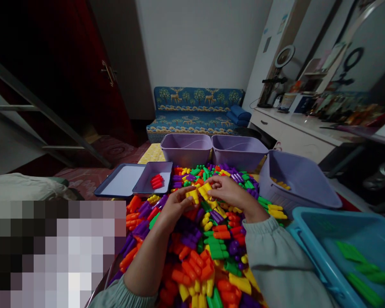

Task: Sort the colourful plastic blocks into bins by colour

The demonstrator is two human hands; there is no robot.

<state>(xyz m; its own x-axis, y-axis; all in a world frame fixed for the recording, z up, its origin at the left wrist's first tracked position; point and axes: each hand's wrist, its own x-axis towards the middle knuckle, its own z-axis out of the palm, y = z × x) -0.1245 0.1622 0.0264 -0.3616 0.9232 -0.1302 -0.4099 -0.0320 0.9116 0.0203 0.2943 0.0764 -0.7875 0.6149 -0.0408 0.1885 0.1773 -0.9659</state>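
Over a heap of bullet-shaped plastic building blocks [192, 265] in orange, yellow, green and purple, both hands are raised close together. My left hand [176, 209] has its fingers closed on a yellow block [193, 196]. Just to the right, my right hand [226, 190] pinches another yellow block [205, 190]. The two blocks are side by side; whether they touch I cannot tell. Fingers partly cover both pieces.
Behind the heap stand two lilac bins [186, 150], and a third lilac bin [303, 179] with yellow blocks is at right. A blue bin [311, 239] holds green blocks. At left are a shallow tray [122, 179] and a small box [144, 184] with red blocks.
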